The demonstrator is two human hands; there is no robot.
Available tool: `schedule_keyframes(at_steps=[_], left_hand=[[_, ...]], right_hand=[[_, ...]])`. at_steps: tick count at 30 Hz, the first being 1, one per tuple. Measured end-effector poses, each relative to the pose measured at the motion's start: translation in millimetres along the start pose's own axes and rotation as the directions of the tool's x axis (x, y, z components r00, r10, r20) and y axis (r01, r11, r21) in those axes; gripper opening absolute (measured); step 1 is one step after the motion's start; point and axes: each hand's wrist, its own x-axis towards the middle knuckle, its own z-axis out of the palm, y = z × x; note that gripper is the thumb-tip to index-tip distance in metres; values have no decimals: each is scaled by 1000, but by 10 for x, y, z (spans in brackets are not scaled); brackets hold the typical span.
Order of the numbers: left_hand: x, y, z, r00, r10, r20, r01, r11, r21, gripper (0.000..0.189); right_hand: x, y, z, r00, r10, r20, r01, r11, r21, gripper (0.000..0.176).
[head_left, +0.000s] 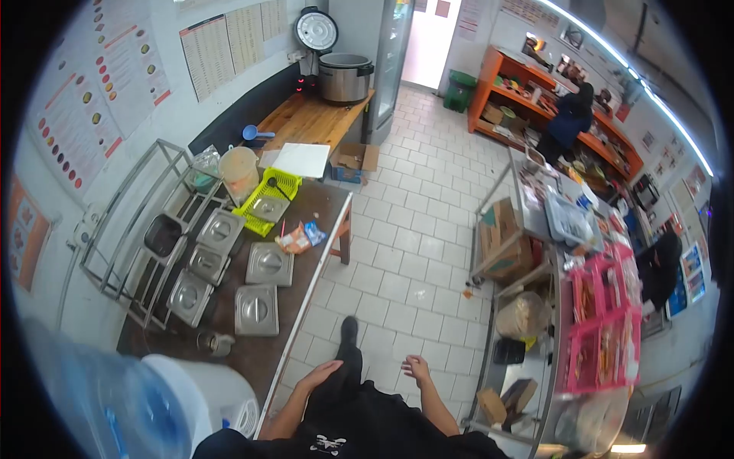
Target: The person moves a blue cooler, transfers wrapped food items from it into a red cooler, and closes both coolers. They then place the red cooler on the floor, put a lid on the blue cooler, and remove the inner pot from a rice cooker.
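Note:
My left hand hangs over my dark trouser leg, holding nothing, with its fingers stretched out. My right hand is above the tiled floor, fingers loosely bent and apart, with nothing in it. Neither hand touches an object. Nearest my left hand is the brown table, which carries steel pans with lids, a crumpled orange-and-blue packet and a lime-green basket.
Left of me stands a water dispenser with a blue bottle. A large cooker sits on a wooden counter. To the right are pink baskets and a steel table. Another person stands by orange shelves.

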Motion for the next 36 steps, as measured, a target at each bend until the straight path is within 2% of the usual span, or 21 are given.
schedule_keyframes(at_steps=[2,5,7,8,9,10,11,13,15,17,19,20,23,26,27,29,31,32,33,36], left_hand=[[426,876,-49,999,-48,7,48,977,-207,49],[1589,1583,-309,995,93,-20,-95,986,-139,53],[2378,2212,-469,966,251,-62,-250,968,15,44],[2973,2318,-562,923,376,-83,-380,924,-42,37],[3276,2759,-568,897,416,-152,-429,901,-67,31],[3533,3221,-649,869,476,-135,-471,880,68,31],[3765,3709,-693,843,522,-128,-519,853,61,29],[4221,4599,-823,837,539,-98,-523,839,150,28],[4975,5120,-1031,807,586,-71,-584,810,53,27],[5455,5705,-1189,749,652,-116,-644,758,103,27],[6014,6063,-1322,759,617,-210,-627,779,20,26],[6244,6245,-1414,762,597,-252,-620,785,-13,25],[6715,6766,-1500,776,423,-467,-501,864,-50,24],[7034,7297,-1636,696,415,-586,-577,809,-114,25],[7117,7445,-1734,658,442,-609,-583,812,-41,26],[7236,7665,-1958,602,439,-667,-602,798,-18,26],[7342,7874,-2225,539,430,-724,-618,786,7,25],[7405,7982,-2401,502,424,-754,-626,780,22,25],[7466,8077,-2595,469,422,-776,-633,773,38,25],[7688,8383,-3250,293,419,-859,-694,711,110,24]], right_hand=[[608,-737,185,995,-36,89,49,988,-145,35],[1364,-1728,295,992,36,122,-2,963,-271,34],[1759,-2289,252,996,23,89,-3,975,-224,32],[1908,-2566,178,998,20,67,-6,979,-204,32],[2051,-2814,106,999,-3,46,9,990,-138,31],[2190,-3045,2,999,-15,29,18,995,-98,31],[2337,-3242,-109,1000,-23,17,24,998,-54,31],[2669,-3554,-304,999,-16,-39,18,998,53,32],[3121,-3851,-495,990,50,-129,-36,994,102,36],[3527,-3983,-658,977,102,-189,-71,984,164,38],[4025,-4332,-830,969,101,-224,-48,972,230,39],[4239,-4530,-857,959,152,-238,-83,958,275,39],[5059,-5140,-1040,958,247,-143,-196,934,298,35],[5892,-6214,-912,979,201,-38,-200,980,23,31],[6203,-6627,-824,989,149,-10,-150,984,-102,32],[6872,-7533,-645,992,1,127,35,961,-274,36],[7536,-8595,-275,969,-89,231,173,910,-377,34],[7876,-9087,-39,946,-177,271,267,901,-343,30],[8315,-9539,185,922,-247,298,356,841,-406,27],[8440,-11099,1224,835,-442,327,543,755,-368,29]])
